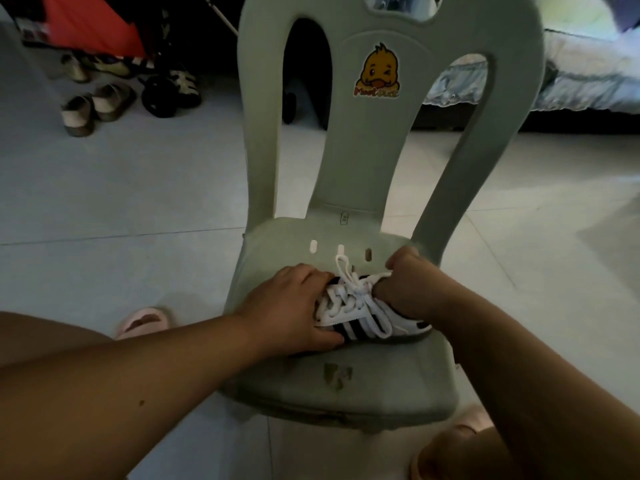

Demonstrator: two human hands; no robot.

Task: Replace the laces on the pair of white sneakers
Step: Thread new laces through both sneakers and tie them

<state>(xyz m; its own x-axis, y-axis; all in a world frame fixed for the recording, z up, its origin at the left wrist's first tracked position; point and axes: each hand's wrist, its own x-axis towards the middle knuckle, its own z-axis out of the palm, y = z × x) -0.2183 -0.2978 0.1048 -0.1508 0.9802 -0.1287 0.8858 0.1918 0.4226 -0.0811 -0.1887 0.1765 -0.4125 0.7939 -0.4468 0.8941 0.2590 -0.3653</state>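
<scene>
On chair seat [381, 375], sneaker [360, 323] lies crosswise, toe under left hand [287, 306] gripping it, heel right; I read right hand [408, 285] as nearer the bow [358, 289], fingers curled, pinching a lace strand [377, 277] there.

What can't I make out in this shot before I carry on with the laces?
Head view:
- Left end of the sneaker: covered by the left hand.
- Fingertips of the right hand: curled under it, so its grip on the lace is unclear.
- Lace ends: buried between both hands.
- Second sneaker: nowhere in frame.
</scene>
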